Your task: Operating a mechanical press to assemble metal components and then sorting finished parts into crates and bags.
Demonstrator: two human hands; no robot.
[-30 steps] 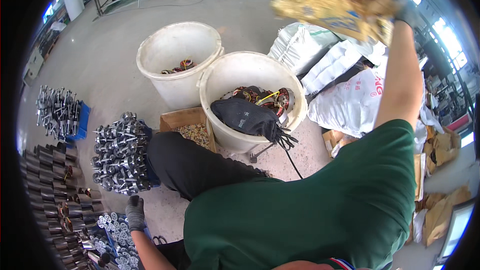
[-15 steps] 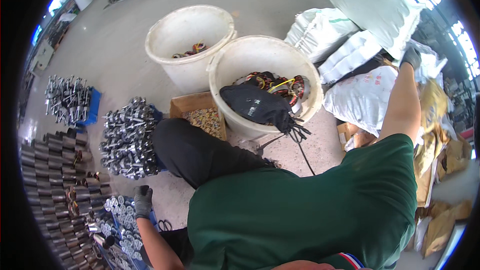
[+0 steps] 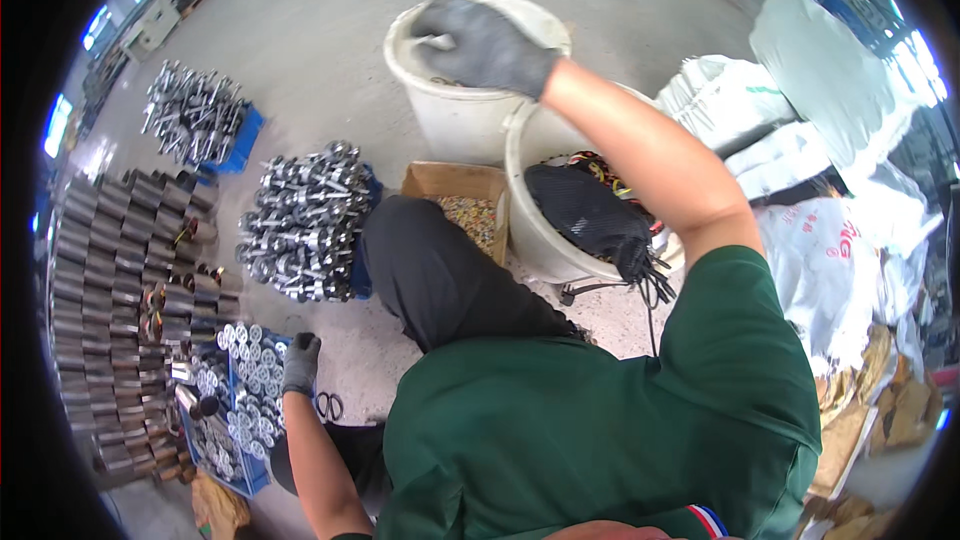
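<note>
My right hand (image 3: 485,48), in a dark grey glove, is raised across the far white tub (image 3: 455,112). Its fingers are loosely curled, with a gap between thumb and forefinger and nothing visible in it. My left hand (image 3: 300,364), also gloved, is low beside a blue crate of silver round-ended parts (image 3: 257,387). Its fingers are closed, and nothing shows in them. Under my right forearm stands the nearer white tub (image 3: 520,180), holding wire-wound parts and a black mesh bag (image 3: 585,212). My arm hides part of that tub.
A cardboard box of small mixed pieces (image 3: 468,218) sits by my knee. Metal shafts are heaped in a crate (image 3: 305,225), with another shaft heap (image 3: 195,115) beyond. Dark metal cylinders (image 3: 110,290) are stacked at left. White sacks (image 3: 820,260) pile up at right. Scissors (image 3: 328,406) lie near my left hand.
My right hand has swung left from the white sacks to above the far tub. My left hand stays low by the crate, still closed. The view has shifted to the right.
</note>
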